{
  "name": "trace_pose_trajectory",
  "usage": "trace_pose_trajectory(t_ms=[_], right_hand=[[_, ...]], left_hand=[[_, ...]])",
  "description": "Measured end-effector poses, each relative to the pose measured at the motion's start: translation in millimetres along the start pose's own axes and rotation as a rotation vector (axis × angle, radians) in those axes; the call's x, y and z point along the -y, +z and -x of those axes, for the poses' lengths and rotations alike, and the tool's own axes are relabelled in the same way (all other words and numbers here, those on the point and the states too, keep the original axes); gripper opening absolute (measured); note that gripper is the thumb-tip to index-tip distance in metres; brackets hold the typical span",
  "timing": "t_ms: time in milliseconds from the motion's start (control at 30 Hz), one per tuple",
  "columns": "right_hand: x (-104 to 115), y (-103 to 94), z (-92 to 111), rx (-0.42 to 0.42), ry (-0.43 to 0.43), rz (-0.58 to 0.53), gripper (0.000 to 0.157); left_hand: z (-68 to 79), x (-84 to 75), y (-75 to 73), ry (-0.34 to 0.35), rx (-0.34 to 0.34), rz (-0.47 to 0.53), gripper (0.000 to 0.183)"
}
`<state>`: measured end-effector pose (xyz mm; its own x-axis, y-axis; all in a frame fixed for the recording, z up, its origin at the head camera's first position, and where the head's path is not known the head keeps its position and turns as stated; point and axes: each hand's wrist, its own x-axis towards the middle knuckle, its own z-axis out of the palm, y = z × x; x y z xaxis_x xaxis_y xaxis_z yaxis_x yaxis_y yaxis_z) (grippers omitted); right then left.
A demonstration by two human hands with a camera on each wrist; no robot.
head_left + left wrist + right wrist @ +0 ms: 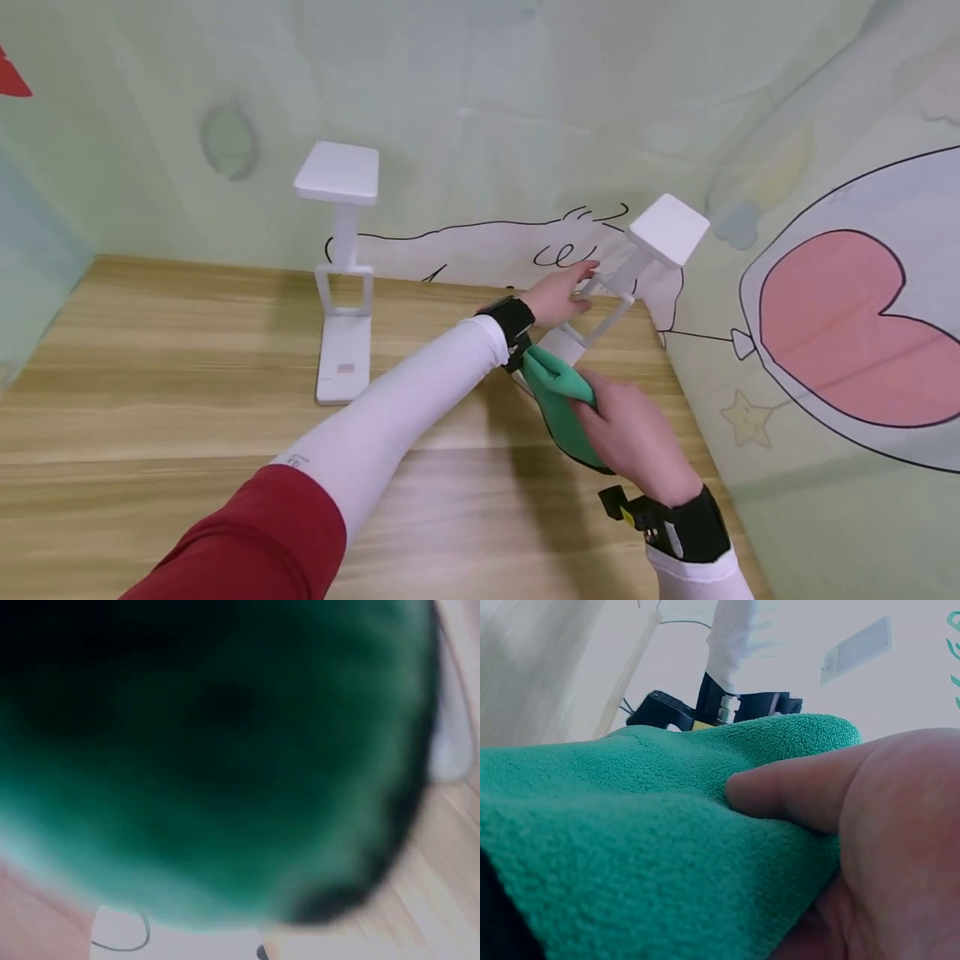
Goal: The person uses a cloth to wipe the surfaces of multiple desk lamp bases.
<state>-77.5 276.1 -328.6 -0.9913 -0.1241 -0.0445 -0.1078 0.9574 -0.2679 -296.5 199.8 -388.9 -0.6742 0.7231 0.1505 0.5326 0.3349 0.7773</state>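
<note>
In the head view, a green cloth point(573, 421) is pinched in the right hand point(633, 433), at 5 o'clock from centre. The lamp point(666, 235) at 3 o'clock is reached by the left hand point(555, 296); whether it is gripped cannot be told. For wiping, the lamp is best steadied and the cloth pressed lightly. Its base is partly hidden; the left wrist view is mostly blocked by blurred green.

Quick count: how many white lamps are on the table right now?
2. One stands toward the table's left; the other stands at the right, by the left hand, its base partly hidden behind the green cloth. No others show.
</note>
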Motion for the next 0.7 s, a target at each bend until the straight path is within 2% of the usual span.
trace_pose_trajectory(t_ms=[167,300,433,567,700], right_hand=[[0,0.8,-1,-0.004,0.009,-0.003,0.016],[-1,1.0,-2,-0.002,0.009,-0.003,0.015],[-2,1.3,-3,0.022,0.012,-0.015,0.014],[-2,1.3,-4,0.044,0.016,-0.023,0.015],[-3,1.7,-4,0.052,0.014,-0.024,0.018]], left_hand=[[-2.6,-3.1,-2.3,0.015,-0.02,-0.003,0.061],[-0.4,-0.5,-3.5,0.031,-0.065,-0.019,0.044],[5.3,6.0,-0.9,0.0,-0.086,0.024,0.029],[11.5,11.4,3.0,-0.033,-0.091,0.057,0.027],[14.5,16.7,5.3,-0.014,-0.129,0.033,0.023]])
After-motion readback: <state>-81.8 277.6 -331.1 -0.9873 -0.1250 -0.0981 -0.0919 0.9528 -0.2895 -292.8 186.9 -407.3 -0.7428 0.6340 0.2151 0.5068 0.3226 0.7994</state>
